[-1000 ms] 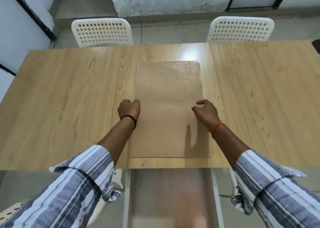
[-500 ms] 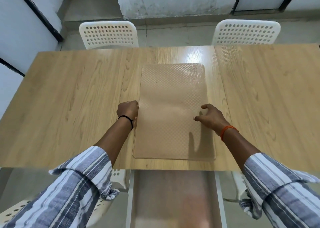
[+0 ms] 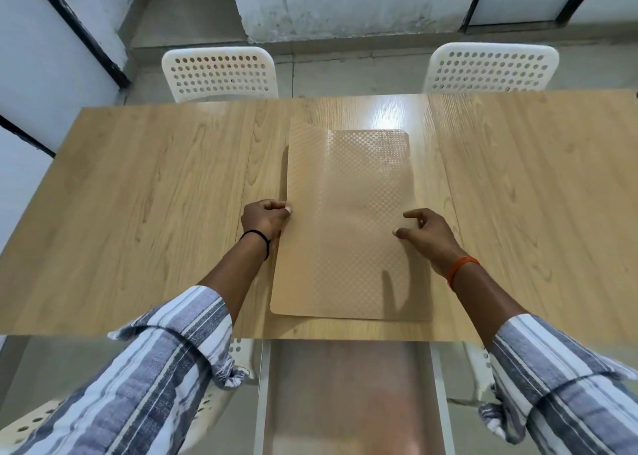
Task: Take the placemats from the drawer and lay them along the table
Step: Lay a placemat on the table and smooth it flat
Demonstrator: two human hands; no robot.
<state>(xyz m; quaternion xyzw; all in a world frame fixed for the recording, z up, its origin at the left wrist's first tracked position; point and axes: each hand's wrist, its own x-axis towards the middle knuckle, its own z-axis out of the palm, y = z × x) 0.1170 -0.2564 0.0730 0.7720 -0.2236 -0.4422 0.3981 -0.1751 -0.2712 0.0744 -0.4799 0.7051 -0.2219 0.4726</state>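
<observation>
A stack of tan, translucent, dimpled placemats [image 3: 348, 223] lies in the middle of the wooden table [image 3: 138, 195]. My left hand [image 3: 266, 218] pinches the left edge of the top placemat and holds that side lifted off the one below. My right hand [image 3: 426, 235] hovers over the right side of the stack with its fingers spread, holding nothing. The open drawer [image 3: 348, 403] juts out under the table's near edge, with a brownish surface inside.
Two white perforated chairs [image 3: 221, 73] [image 3: 490, 68] stand at the table's far side. Another white chair [image 3: 38, 420] shows at the lower left, under my striped sleeve. Bare wooden tabletop stretches to the left and right of the stack.
My left hand has closed on the top placemat's left edge and raised it, so its far left corner curls up. My right hand has lifted off the stack, fingers apart.
</observation>
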